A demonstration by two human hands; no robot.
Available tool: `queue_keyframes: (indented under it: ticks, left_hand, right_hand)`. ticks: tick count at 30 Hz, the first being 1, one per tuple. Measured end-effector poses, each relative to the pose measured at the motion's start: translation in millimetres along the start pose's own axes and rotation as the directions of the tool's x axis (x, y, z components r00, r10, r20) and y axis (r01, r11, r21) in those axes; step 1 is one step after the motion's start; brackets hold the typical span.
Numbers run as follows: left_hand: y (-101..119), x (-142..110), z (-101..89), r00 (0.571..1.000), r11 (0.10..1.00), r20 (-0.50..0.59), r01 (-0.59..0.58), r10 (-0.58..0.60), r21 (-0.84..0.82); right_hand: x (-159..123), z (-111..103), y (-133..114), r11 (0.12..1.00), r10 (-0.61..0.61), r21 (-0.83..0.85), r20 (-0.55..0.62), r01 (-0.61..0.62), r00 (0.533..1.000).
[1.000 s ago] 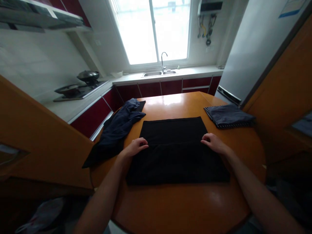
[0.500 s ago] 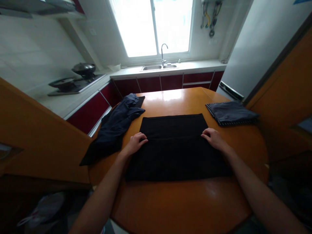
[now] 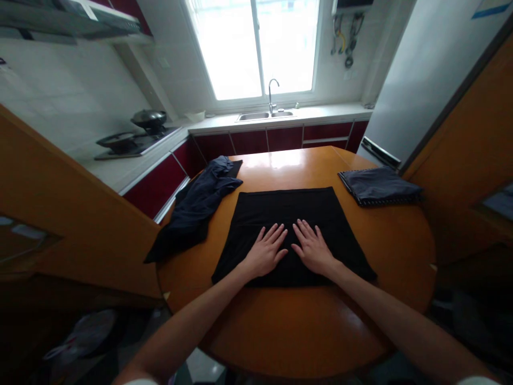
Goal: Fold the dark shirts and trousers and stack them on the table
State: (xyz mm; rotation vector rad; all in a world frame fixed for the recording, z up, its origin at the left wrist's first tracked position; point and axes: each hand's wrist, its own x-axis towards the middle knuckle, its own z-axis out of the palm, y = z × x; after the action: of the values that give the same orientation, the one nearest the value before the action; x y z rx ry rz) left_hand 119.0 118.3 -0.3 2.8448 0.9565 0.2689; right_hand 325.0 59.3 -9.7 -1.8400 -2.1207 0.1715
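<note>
A black cloth garment (image 3: 286,206) lies spread in a wide, flat shape on the wooden table (image 3: 280,326); what kind of garment it is I cannot tell. My left hand (image 3: 266,251) rests palm down on its middle, fingers stretched out. Beside it, a small gap away, my right hand (image 3: 312,248) also lies flat on the black cloth with fingers spread. Neither hand grips anything. The fingers of both point away from me and slightly inward.
Rumpled dark blue and black clothes (image 3: 200,200) lie at the table's left edge. On the right sits a folded grey cloth (image 3: 380,185) with a patterned border. Beyond the table are a counter with a sink (image 3: 266,115), a stove with pans (image 3: 138,139), and a fridge (image 3: 417,69).
Both hands have let go of the black cloth's left and right sides and moved inward to its middle, where they now lie flat. The view has shifted slightly.
</note>
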Motion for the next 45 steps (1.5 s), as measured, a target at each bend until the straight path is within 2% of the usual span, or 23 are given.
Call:
queue_keyframes:
  ticks: [4, 8, 10, 12, 14, 16, 19, 21, 24, 27, 29, 31, 34, 39, 42, 45]
  left_hand:
    - [-32.3, -12.1, -3.3, 0.988, 0.988, -0.013, 0.153, -0.153, -0.038]
    - [-69.0, -30.0, -11.7, 0.945, 0.945, -0.009, 0.326, -0.326, -0.008]
    - [-81.4, -37.9, -16.7, 0.912, 0.913, -0.014, 0.409, -0.409, 0.004]
    - [-84.7, -45.2, -22.5, 0.883, 0.883, -0.048, 0.468, -0.468, 0.007]
    - [-76.4, -53.0, -27.2, 0.881, 0.886, -0.111, 0.464, -0.459, 0.017]
    - [-58.5, -62.6, -28.4, 0.913, 0.922, -0.155, 0.386, -0.377, 0.032]
    - [-29.9, -81.2, -23.9, 0.963, 0.968, -0.111, 0.249, -0.244, 0.026]
    - [-21.6, -96.8, -20.4, 0.969, 0.971, -0.068, 0.239, -0.238, 0.011]
    - [-34.8, -121.6, -20.1, 0.958, 0.958, -0.022, 0.286, -0.287, -0.034]
    - [-71.6, -134.1, -23.6, 0.944, 0.935, -0.024, 0.321, -0.328, -0.149]
    - [-100.8, -126.2, -25.4, 0.913, 0.897, -0.079, 0.373, -0.4, -0.236]
    - [-128.0, -103.9, -25.5, 0.865, 0.854, -0.122, 0.442, -0.487, -0.273]
    - [-160.1, -54.0, -23.3, 0.822, 0.821, -0.133, 0.513, -0.554, -0.249]
    - [-196.4, 20.9, -19.9, 0.782, 0.796, -0.198, 0.525, -0.59, -0.3]
    - [-215.1, 48.9, -18.9, 0.769, 0.797, -0.24, 0.513, -0.592, -0.32]
    - [-229.8, 68.9, -18.4, 0.739, 0.784, -0.281, 0.522, -0.613, -0.337]
  right_hand:
    - [-6.4, -2.0, 43.1, 0.99, 0.138, -0.02, 0.005, -0.138, 0.99]
    - [-20.5, -16.6, 88.2, 0.97, 0.238, -0.051, -0.025, -0.239, 0.971]
    - [-26.6, -23.7, 100.2, 0.956, 0.288, -0.052, -0.037, -0.29, 0.957]
    - [-32.5, -29.6, 101.1, 0.943, 0.323, -0.056, -0.092, -0.329, 0.942]
    - [-40.4, -33.1, 90.6, 0.944, 0.306, -0.066, -0.195, -0.324, 0.932]
    - [-51.6, -33.0, 73.3, 0.966, 0.218, -0.079, -0.266, -0.247, 0.939]
    - [-73.0, -27.1, 53.2, 0.995, 0.052, -0.075, -0.196, -0.068, 0.979]
    - [-87.2, -22.5, 54.4, 0.998, 0.027, -0.05, -0.127, -0.033, 0.992]
    - [-100.7, -19.4, 79.0, 0.997, 0.076, 0.028, -0.096, -0.074, 0.992]
    - [-96.1, -22.3, 114.5, 0.972, 0.141, 0.206, -0.142, -0.11, 0.98]
    - [-79.3, -25.9, 135.6, 0.933, 0.228, 0.325, -0.199, -0.155, 0.953]
    - [-52.1, -29.0, 152.1, 0.905, 0.308, 0.374, -0.251, -0.202, 0.917]
    - [-1.4, -30.9, 169.2, 0.928, 0.326, 0.284, -0.312, -0.24, 0.892]
    - [69.0, -32.7, 186.9, 0.922, 0.382, 0.194, -0.307, -0.336, 0.872]
    - [95.3, -35.1, 195.9, 0.886, 0.461, 0.193, -0.277, -0.421, 0.843]
    - [114.8, -37.0, 204.3, 0.833, 0.552, 0.207, -0.244, -0.514, 0.797]
